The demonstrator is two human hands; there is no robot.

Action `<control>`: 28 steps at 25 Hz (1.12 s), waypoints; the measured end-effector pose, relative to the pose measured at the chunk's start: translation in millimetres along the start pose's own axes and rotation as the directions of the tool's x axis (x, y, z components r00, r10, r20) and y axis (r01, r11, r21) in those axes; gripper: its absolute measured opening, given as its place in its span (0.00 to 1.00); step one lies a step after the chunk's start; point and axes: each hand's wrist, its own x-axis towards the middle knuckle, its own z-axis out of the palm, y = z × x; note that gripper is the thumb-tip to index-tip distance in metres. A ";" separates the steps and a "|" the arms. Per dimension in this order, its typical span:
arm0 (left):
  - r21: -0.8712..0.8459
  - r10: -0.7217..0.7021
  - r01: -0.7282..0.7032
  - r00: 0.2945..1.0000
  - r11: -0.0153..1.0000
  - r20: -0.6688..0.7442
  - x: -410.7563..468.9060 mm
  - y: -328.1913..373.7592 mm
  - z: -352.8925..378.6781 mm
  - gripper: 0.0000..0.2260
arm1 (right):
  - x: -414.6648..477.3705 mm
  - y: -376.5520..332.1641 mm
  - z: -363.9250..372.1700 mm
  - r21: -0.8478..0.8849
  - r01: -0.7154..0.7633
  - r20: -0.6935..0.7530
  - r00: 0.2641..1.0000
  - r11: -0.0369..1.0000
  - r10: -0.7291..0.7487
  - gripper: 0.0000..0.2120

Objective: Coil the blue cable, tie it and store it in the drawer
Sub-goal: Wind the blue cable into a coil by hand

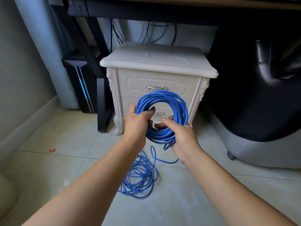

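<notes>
Two grips, a person's bare hands, are held out before a cream nightstand (156, 62), and the blue cable (162, 95) is clasped between them as a round coil of many turns. The left grip (138, 123) is curled round the coil's left side, with the thumb laid across the strands toward the opening. The right grip (184, 139) is clamped on the lower right part, thumb over the front, with fingers seen through the ring. The coil is held upright in the air, in front of the lower drawer (128, 103), whose silver handle (158, 113) is seen through the ring. That drawer and the upper drawer (133, 84) are both shut. From beneath the right grip the uncoiled remainder is let down to a loose tangle (140, 176) on the tiled floor (65, 160), between the forearms. A small red scrap (52, 150) is seen on the floor to the left. A black chair (260, 95) is placed right of the nightstand, and a dark table (162, 15) is set above it.
</notes>
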 end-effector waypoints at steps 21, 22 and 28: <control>0.673 0.210 -0.486 0.867 0.557 0.452 -4.6 5.9 -9.8 0.12 | 0.0 -16.9 -11.2 -0.807 0.267 0.132 0.951 0.527 -0.280 0.08; 0.633 0.205 -0.448 0.883 0.631 0.421 -4.9 6.5 -8.1 0.10 | -0.2 -19.9 -11.1 -0.790 0.257 0.105 0.951 0.557 -0.290 0.08; 0.334 0.110 -0.165 0.978 0.928 0.176 -2.6 11.5 -3.0 0.05 | -2.1 -29.0 -17.2 -0.518 0.202 0.055 0.978 0.831 -0.203 0.09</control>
